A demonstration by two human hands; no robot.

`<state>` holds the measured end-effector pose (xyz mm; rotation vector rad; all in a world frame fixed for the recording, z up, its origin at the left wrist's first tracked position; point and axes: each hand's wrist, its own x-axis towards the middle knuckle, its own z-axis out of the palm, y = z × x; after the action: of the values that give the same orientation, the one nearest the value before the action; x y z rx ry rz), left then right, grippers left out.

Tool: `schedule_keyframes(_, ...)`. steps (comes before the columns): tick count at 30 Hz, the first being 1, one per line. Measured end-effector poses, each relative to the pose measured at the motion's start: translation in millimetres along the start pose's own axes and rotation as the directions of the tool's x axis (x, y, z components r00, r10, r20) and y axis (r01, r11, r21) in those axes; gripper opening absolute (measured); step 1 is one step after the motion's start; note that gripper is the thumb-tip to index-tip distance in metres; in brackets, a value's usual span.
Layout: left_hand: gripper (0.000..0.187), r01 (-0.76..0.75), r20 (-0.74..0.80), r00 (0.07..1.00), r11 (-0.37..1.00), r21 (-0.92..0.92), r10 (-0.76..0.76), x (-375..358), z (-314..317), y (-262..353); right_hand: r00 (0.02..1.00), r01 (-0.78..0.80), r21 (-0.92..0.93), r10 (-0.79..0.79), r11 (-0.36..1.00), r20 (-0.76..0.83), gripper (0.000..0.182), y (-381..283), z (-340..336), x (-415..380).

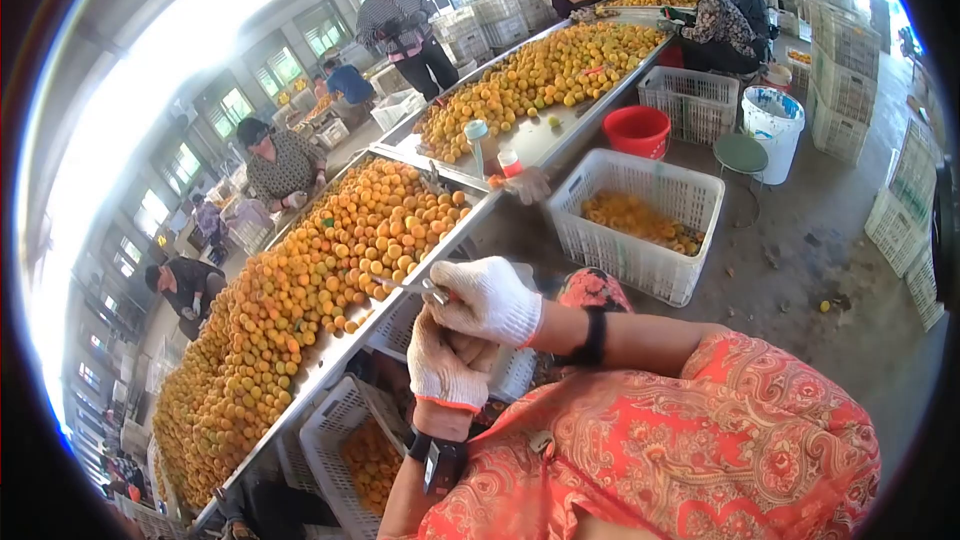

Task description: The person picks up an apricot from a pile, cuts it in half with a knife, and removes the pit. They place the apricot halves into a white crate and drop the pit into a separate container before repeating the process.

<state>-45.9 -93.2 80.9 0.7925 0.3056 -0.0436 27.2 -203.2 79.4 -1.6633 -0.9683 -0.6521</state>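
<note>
My right hand (490, 302), in a white knit glove with a black band at the wrist, pinches a small metal blade (408, 287) that points left toward the fruit table. Just below and touching it is my left hand (448, 362), also gloved, its fingers curled; whatever they hold is hidden. A dark watch (444, 465) sits on the left wrist. Beyond the hands, orange fruit (300, 290) is heaped on a long metal table (345, 348).
White crates (690, 275) (335, 450) with orange pieces stand beside me. A red bucket (637, 132), green stool (741, 153) and white bucket (772, 130) are upper right. Co-workers (285, 165) (400, 25) line the tables; a gloved hand (528, 185) is near the table corner.
</note>
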Motion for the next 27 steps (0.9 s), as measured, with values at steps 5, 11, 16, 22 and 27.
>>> schedule_keyframes(5, 0.032, 0.002, 0.097, 0.995, 0.998, 0.062, -0.008, 5.8, -12.8, -4.0, 0.966, 0.244, -0.097, -0.233, 0.965, 0.112, 0.021, 2.7, -6.2, -7.0)
schedule_keyframes(11, 0.026, 0.023, 0.17, 0.985, 0.996, -0.086, -0.008, 24.3, -34.5, -4.3, 0.976, 0.155, -0.186, -0.121, 0.97, 0.179, 0.03, -5.6, 2.9, -14.3)
schedule_keyframes(16, 0.029, -0.065, 0.067, 0.995, 0.995, -0.071, 0.07, 18.3, -24.8, 7.5, 0.993, -0.093, -0.019, 0.094, 0.996, 0.066, 0.025, -7.2, -9.2, -10.4)
schedule_keyframes(22, 0.024, -0.136, 0.232, 0.965, 0.99, 0.038, 0.124, 15.3, -32.3, 5.8, 0.944, -0.323, 0.088, 0.315, 0.942, 0.099, 0.027, 6.0, 4.1, -10.5)
schedule_keyframes(27, 0.021, -0.314, -0.077, 0.93, 0.887, 0.339, 0.358, 16.7, -15.9, 2.7, 0.925, -0.36, 0.032, 0.352, 0.932, 0.142, 0.025, -1.2, 4.3, -9.8)
